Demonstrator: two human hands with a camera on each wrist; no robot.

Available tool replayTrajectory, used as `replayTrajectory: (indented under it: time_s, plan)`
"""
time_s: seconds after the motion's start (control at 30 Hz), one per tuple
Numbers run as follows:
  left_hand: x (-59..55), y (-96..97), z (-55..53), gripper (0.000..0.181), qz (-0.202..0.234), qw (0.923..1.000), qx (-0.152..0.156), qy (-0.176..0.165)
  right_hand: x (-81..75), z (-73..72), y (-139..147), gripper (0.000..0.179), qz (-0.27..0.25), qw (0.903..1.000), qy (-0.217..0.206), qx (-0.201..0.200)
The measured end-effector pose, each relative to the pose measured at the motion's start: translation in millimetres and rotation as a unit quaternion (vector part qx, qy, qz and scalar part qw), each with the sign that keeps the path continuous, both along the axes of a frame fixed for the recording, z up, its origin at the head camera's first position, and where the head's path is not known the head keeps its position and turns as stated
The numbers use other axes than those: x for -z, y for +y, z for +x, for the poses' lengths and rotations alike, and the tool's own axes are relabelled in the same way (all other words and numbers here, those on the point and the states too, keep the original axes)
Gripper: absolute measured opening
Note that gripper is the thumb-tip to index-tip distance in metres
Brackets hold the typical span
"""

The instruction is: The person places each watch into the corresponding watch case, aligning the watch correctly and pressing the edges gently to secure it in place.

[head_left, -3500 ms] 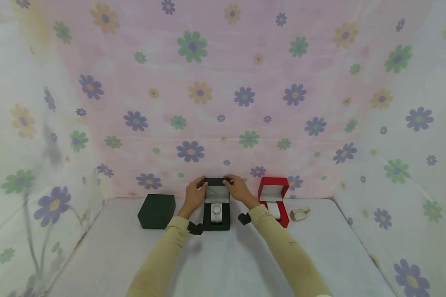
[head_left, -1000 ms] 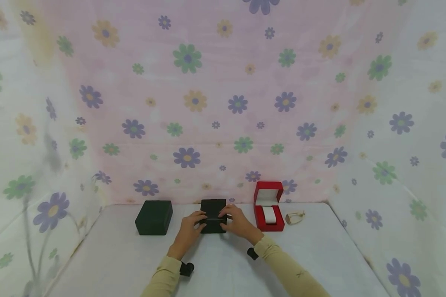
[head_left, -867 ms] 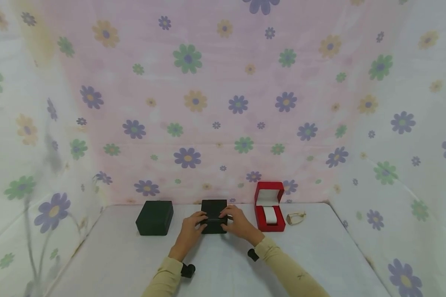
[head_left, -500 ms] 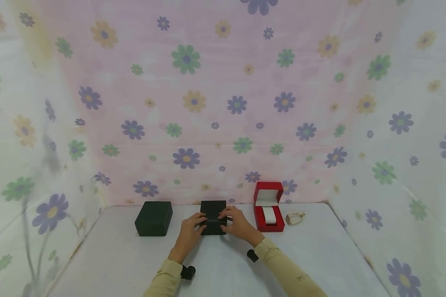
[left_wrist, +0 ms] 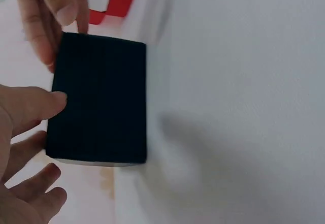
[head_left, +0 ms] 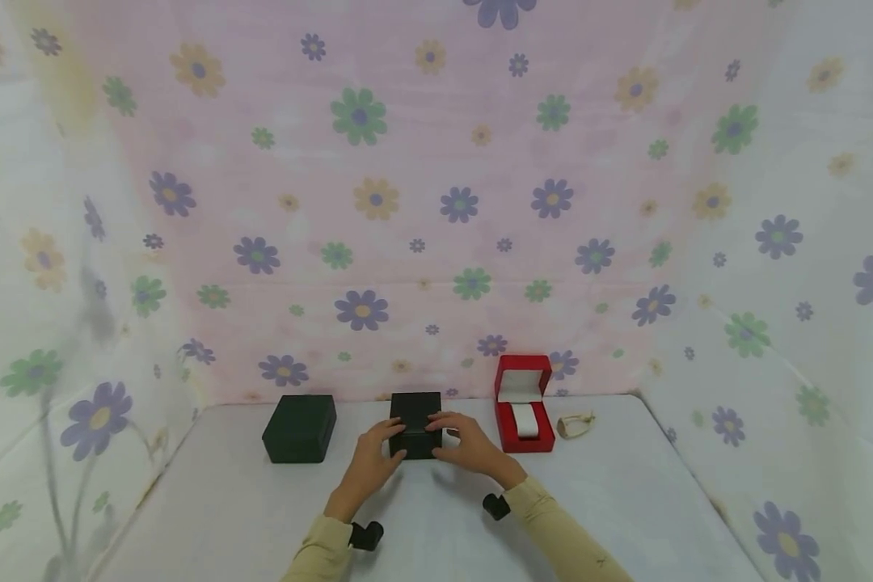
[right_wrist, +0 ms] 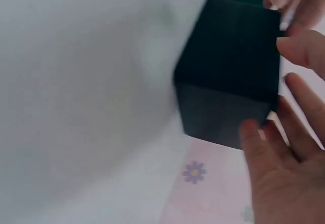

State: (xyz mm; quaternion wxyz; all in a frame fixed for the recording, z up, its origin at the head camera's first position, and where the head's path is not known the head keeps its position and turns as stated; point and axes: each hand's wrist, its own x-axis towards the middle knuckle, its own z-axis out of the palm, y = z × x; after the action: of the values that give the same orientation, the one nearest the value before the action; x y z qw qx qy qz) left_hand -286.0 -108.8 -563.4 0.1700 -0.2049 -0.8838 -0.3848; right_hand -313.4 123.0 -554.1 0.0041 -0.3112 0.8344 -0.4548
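A black watch box [head_left: 416, 404] stands on the white table with its lid down, and its inside is hidden. My left hand [head_left: 368, 459] is at the box's left side, fingertips on the lid's front edge and thumb beside the front face. On the other side my right hand [head_left: 476, 449] rests its fingertips on the lid, thumb low near the front. In the left wrist view, the left thumb [left_wrist: 57, 102] overlaps the dark box [left_wrist: 101, 102]. Loosely spread fingers [right_wrist: 304, 132] lie along the box [right_wrist: 228, 56] in the right wrist view.
A larger dark green box [head_left: 300, 428] stands closed to the left. To the right a red watch box [head_left: 509, 428] is open, with a white cushion [head_left: 526, 420] inside. A gold-coloured watch [head_left: 575, 425] lies beside it. Behind hangs a flowered cloth [head_left: 407, 162].
The black box's lid has come down over the white-strapped watch seen inside it earlier. Since half a second ago both thumbs have moved away from the front face and the hands have spread slightly.
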Motion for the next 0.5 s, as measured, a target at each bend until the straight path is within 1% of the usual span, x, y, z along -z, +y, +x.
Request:
replayTrajectory:
  time_s: [0.07,0.2,0.27,0.37,0.43,0.5]
  plan:
    - [-2.8,-0.6,6.0,0.041,0.0,1.0,0.006,-0.008,-2.0,7.3,6,0.037,0.007,0.9999,-0.013,-0.004]
    - [-5.6,-4.3,19.6,0.04,0.006,0.9997,0.022,0.001,-1.9,26.0,18,0.039,0.009,0.9991,-0.041,-0.001]
    - [-6.3,-7.3,26.7,0.04,0.02,0.9993,0.032,0.008,0.5,35.2,26,0.038,0.003,0.9985,-0.055,0.004]
    - [-6.5,-11.2,36.9,0.038,0.043,0.9983,0.038,0.014,4.1,47.9,40,0.035,-0.007,0.9964,-0.083,0.011]
    - [-6.4,-12.0,43.0,0.036,0.062,0.9971,0.042,0.009,7.4,54.1,52,0.034,-0.008,0.9952,-0.097,0.013]
    - [-5.6,-10.9,48.1,0.033,0.079,0.9956,0.051,-0.005,10.1,58.9,67,0.035,-0.006,0.994,-0.108,0.013]
